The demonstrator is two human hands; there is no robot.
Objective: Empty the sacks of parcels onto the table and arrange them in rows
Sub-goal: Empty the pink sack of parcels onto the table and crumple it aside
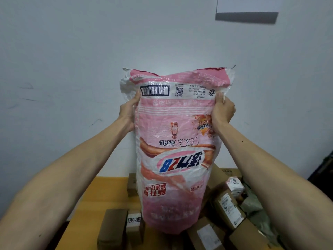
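A person held a pink-and-white woven sack point(173, 150) up at arm's length in front of a pale wall point(72, 51), its printed lettering and barcode reading upside down. Both bare arms reached forward from the lower corners of the view, and the sack hung between the two hands, which held it high on its sides, just below the crumpled upper edge.

The left hand point(128, 112) gripped the sack's left edge beside the barcode, thumb lying on the front face and fingers hidden behind the fabric. The right hand point(222, 110) was closed round the right edge at about the same height, its fingers curled and bunching the material.

The sack's lower end hung over a yellow-topped table point(100, 188) and in front of a pile of parcels. Whether it touched them could not be told. To its left stood a brown cardboard box point(112, 228) and, just beside it, a smaller box with a white label point(134, 224); another brown box point(131, 184) sat further back, partly hidden by the sack. To the right lay a heap of labelled brown boxes point(228, 204), a small pink-and-white carton marked "20" point(234, 184) and a grey-green plastic mailing bag point(252, 201). One more labelled box point(205, 233) lay below the sack's lower right corner.

A white sheet point(248, 4) hung on the wall at upper right, casting a dark shadow beneath it.
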